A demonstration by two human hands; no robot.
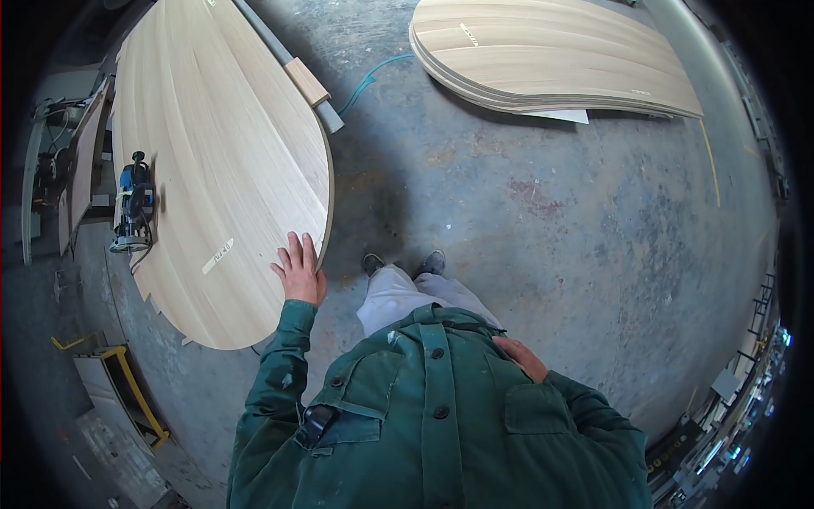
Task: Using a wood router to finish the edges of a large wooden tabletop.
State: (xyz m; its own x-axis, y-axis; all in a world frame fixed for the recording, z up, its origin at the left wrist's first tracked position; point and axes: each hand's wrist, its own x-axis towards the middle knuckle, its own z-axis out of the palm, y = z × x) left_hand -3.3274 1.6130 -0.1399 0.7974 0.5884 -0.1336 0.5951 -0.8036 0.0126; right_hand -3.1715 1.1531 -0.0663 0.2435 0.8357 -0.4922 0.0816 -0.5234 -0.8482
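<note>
My left hand (301, 273) lies open with fingers spread on the right-hand edge of a large, rounded pale wood panel (212, 161). A light label (219, 256) is stuck on the panel to the left of that hand. At the panel's left edge stands a blue and black plunge router (133, 208) with a dark cord, out of my hand's reach. My right hand (523, 359) rests by my hip at the hem of the green jacket (424, 424); its fingers are mostly hidden, so I cannot see whether it holds anything.
A grey bar with a wood block (306, 81) runs along the panel's far right edge. A stack of rounded wood panels (551, 51) is at the far right, with a teal hose (365, 82) leading to it. A yellow-edged cart (136, 394) stands lower left. The concrete floor (577, 254) is stained.
</note>
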